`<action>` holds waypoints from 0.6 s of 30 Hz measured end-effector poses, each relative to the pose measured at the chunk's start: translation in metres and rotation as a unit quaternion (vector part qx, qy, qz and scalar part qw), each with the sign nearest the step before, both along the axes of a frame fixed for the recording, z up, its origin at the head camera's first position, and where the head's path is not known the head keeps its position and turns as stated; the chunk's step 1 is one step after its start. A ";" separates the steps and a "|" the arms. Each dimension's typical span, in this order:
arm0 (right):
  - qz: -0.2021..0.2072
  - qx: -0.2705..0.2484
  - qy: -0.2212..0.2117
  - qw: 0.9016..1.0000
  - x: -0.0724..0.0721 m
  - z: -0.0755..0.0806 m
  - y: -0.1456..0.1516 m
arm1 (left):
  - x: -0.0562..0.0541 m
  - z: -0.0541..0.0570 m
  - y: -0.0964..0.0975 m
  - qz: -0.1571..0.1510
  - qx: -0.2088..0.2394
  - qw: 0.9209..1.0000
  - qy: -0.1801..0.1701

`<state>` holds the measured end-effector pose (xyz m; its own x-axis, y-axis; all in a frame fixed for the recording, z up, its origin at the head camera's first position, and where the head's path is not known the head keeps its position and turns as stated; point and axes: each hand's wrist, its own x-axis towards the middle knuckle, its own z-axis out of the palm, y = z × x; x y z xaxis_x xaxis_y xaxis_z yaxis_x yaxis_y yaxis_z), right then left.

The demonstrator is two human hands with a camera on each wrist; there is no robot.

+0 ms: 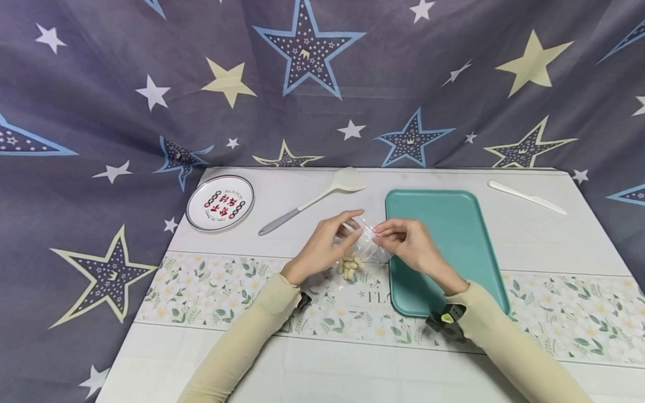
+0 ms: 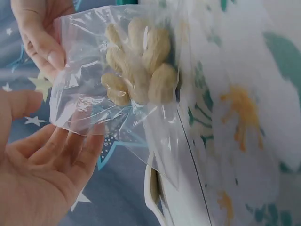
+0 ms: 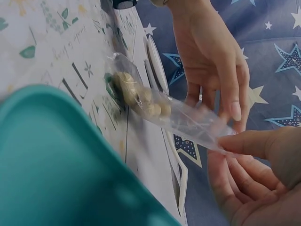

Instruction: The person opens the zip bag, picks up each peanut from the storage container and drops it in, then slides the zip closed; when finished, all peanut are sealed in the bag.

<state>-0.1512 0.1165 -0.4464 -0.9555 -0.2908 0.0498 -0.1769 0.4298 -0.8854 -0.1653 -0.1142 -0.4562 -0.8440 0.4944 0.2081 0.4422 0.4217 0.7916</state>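
Note:
A clear plastic bag (image 1: 368, 242) of unshelled peanuts (image 1: 349, 266) is held up just left of the teal tray, the peanuts gathered at its bottom. My right hand (image 1: 409, 243) pinches the bag's upper edge between thumb and fingers, as the right wrist view shows up close. On the other side is my left hand (image 1: 321, 246); in the left wrist view its fingers (image 2: 77, 155) touch the bag from behind, while the thumb stands apart from the plastic. Through the film in that view, several peanuts (image 2: 162, 82) show whole.
The teal tray (image 1: 441, 233) lies under my right forearm. Behind the hands rests a spatula (image 1: 322, 197) with a grey handle, and a round white plate (image 1: 220, 203) with red lettering sits at the back left. A white knife (image 1: 527, 197) lies at the back right. A star-patterned curtain (image 1: 309, 119) hangs behind the table.

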 end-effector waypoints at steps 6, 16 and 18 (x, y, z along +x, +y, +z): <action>0.005 0.000 0.008 1.000 -0.007 0.001 0.003 | 0.001 0.002 0.002 0.052 0.055 0.996 -0.046; 0.026 0.024 0.031 0.999 -0.019 0.004 -0.001 | 0.001 0.002 -0.003 0.089 0.089 0.988 -0.084; 0.037 0.030 0.033 0.998 -0.021 0.004 -0.003 | 0.001 0.002 -0.004 0.092 0.092 0.988 -0.086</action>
<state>-0.1723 0.1131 -0.4420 -0.9266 -0.3645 0.0920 -0.2670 0.4657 -0.8437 -0.1643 -0.1182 -0.4540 -0.9468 0.2966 0.1251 0.2231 0.3245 0.9192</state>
